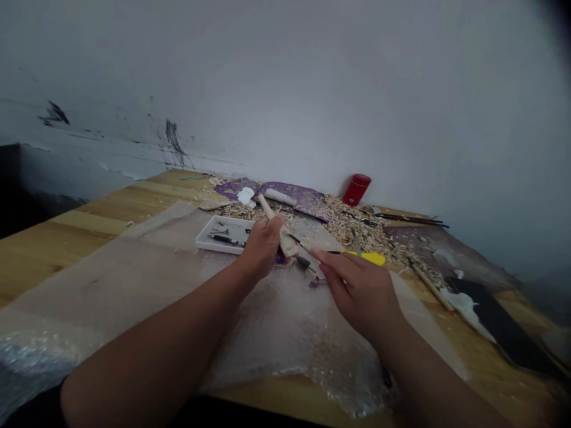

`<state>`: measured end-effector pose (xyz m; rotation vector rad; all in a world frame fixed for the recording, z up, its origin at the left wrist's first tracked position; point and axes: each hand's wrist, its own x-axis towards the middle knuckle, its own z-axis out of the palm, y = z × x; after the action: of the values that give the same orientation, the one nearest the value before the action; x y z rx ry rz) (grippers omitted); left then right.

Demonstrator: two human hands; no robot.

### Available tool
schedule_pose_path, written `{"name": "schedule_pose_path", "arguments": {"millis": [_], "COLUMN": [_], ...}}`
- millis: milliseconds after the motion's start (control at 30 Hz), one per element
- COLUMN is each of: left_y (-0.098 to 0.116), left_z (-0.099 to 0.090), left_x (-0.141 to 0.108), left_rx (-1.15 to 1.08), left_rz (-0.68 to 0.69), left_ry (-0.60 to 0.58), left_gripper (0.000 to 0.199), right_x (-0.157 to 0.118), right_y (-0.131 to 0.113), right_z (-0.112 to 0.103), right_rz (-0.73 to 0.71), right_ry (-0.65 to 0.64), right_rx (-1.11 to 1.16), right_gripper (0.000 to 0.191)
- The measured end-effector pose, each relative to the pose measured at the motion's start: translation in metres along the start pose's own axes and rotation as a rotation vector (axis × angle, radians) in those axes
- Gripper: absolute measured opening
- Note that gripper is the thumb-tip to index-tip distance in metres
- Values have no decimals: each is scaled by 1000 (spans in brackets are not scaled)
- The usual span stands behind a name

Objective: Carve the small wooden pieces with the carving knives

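My left hand (264, 245) is closed around a pale carved piece of wood (288, 242) with a round stick-like end pointing up and away. In my right hand (360, 288) is a thin hand tool (308, 248), pale near my fingertips and with a dark, narrow tip. That tip meets or lies just beside the wood's broad end; I cannot tell whether it touches. Below the wood lies a dark, bullet-shaped bit (304, 262) on the plastic sheet. A bright yellow object (373, 258) shows behind my right hand, partly hidden.
A white tray (206, 242) with small tools and bits stands left of my left hand. Wood shavings (352, 223) lie heaped behind, by a purple sheet (303, 193) and a red container (357, 189) against the wall. A black flat object (504, 321) lies right. Bubble wrap (147, 285) covers the table.
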<state>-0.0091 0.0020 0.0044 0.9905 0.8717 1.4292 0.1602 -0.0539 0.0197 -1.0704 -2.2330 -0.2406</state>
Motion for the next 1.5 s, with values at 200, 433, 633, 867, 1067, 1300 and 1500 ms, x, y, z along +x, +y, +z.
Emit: {"name": "schedule_pose_path", "arguments": {"millis": [200, 433, 633, 867, 1067, 1300, 1500], "left_y": [0, -2, -1, -2, -6, -3, -3], "left_z": [0, 1, 4, 3, 0, 1, 1], "left_x": [-1, -1, -3, -3, 1, 3, 4], "left_rx": [-1, -16, -17, -1, 44, 55, 69], "left_rz": [36, 79, 91, 56, 42, 29, 6], "left_ry": [27, 57, 96, 95, 95, 137, 136], "left_gripper": [29, 32, 29, 28, 28, 26, 27], "right_x": [1, 2, 1, -2, -1, 2, 1], "right_y": [1, -6, -13, -18, -12, -2, -8], "right_z": [3, 6, 14, 14, 22, 33, 23], "right_rz": [75, 197, 393, 161, 207, 312, 111], "right_ry": [0, -8, 11, 33, 10, 36, -29], "right_rx": [150, 259, 435, 80, 190, 464, 36], "right_gripper": [28, 28, 25, 30, 30, 28, 33]}}
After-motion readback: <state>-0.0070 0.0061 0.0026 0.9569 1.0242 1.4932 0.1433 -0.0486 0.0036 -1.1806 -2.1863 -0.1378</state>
